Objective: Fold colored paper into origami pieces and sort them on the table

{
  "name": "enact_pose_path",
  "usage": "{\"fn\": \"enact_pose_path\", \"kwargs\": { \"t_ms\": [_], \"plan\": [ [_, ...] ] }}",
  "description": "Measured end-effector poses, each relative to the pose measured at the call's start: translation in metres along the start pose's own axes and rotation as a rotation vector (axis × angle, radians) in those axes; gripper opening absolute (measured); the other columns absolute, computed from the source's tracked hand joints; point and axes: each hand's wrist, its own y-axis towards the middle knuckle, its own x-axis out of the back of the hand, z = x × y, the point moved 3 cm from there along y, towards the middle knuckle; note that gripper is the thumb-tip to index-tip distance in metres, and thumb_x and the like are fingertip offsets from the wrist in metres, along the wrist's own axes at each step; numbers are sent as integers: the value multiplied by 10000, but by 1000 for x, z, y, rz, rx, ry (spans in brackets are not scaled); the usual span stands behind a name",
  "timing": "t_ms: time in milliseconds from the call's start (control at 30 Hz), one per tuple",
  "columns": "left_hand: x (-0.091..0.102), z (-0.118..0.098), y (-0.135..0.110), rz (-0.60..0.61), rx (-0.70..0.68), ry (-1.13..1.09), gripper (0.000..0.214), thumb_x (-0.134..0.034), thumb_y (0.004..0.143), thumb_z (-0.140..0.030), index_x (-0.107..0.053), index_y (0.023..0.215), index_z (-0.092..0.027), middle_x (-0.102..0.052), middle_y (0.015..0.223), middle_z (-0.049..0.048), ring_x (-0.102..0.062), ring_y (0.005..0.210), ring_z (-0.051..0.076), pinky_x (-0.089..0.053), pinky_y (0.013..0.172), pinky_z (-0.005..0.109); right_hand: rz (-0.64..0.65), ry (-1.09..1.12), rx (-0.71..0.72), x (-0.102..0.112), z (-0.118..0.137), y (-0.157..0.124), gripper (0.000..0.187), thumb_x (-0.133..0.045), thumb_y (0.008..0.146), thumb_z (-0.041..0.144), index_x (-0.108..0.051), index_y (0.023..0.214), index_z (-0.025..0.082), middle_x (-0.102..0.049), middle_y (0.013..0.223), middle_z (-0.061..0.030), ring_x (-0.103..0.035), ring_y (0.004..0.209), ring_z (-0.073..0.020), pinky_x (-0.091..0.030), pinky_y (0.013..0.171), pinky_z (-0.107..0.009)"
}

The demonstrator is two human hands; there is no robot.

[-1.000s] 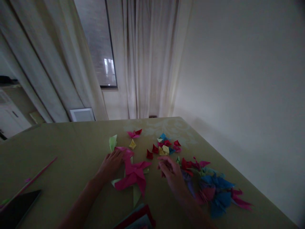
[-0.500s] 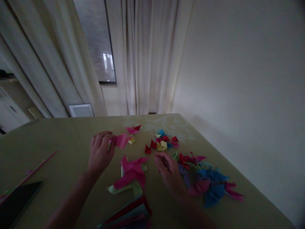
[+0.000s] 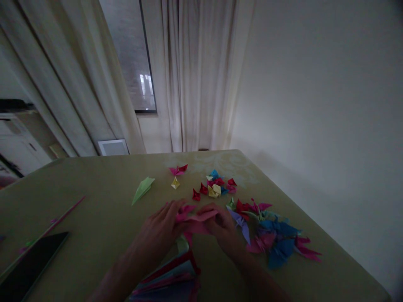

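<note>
Both hands meet over the table, with a pink folded paper (image 3: 201, 217) between them. My left hand (image 3: 166, 222) pinches its left side, fingers closed. On the right edge my right hand (image 3: 219, 222) grips the same paper with thumb and bent fingers. Below them, a light green strip (image 3: 181, 244) of the pinwheel-shaped folded paper shows; most of that piece is hidden by the hands. A stack of coloured paper sheets (image 3: 171, 277) lies near the front edge of view. Beyond my left hand rests a light green folded paper (image 3: 143, 189).
Several small folded paper pieces (image 3: 214, 191) lie toward the back, near a yellow one (image 3: 175, 183). Blue, pink and purple paper cranes (image 3: 280, 241) are heaped at right. A dark tablet-like slab (image 3: 37, 264) and a thin pink stick (image 3: 66, 214) lie at left.
My left hand has come right and nearer with the pink paper, uncovering the light green folded paper. My right hand has closed on the pink paper too. The pinwheel-shaped piece is now mostly covered.
</note>
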Motion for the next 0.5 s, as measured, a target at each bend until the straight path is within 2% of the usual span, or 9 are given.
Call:
{"fn": "enact_pose_path", "kwargs": {
  "t_ms": [100,167,267,333,400,500],
  "plan": [
    [-12,23,-45,-65,217,-65,363,-582,1037,-489,-519,1329,-282,-712,1234,110,-715,1134,312,-602,928,462,-172,-53,-55,8,-4,5,241,-781,858,478,-820,869,240,-741,819,-39,-624,736,-206,-464,639,-281],
    [-25,37,-77,41,291,-103,447,-694,942,-546,-558,1292,-304,-720,1238,102,-709,1151,338,-602,944,481,-281,-37,-85,13,-7,7,234,-834,795,459,-809,858,235,-736,812,-32,-614,735,-205,-459,640,-280],
    [-43,46,-109,258,215,-176,808,-886,714,-510,-529,1421,-353,-674,1415,101,-657,1272,371,-580,1029,486,-331,48,-91,16,-12,9,227,-871,756,429,-792,854,241,-745,842,-21,-638,785,-212,-480,689,-289],
    [-48,48,-115,323,161,-163,913,-897,668,-455,-502,1485,-353,-619,1512,113,-601,1356,396,-530,1108,526,-326,79,-94,15,-15,9,243,-888,746,430,-783,854,239,-743,838,-16,-644,790,-214,-490,703,-297],
    [-50,46,-112,353,143,-130,793,-840,726,-384,-547,1461,-343,-624,1513,110,-583,1383,398,-486,1150,562,-328,88,-95,15,-17,9,274,-900,737,451,-773,847,234,-736,819,-15,-642,773,-214,-496,703,-308],
    [-48,40,-101,408,105,-141,642,-771,775,-283,-620,1395,-359,-679,1453,87,-623,1344,371,-517,1125,528,-354,103,-98,17,-19,9,299,-905,736,468,-760,851,232,-733,818,-13,-648,769,-216,-507,706,-320]
  ]
}}
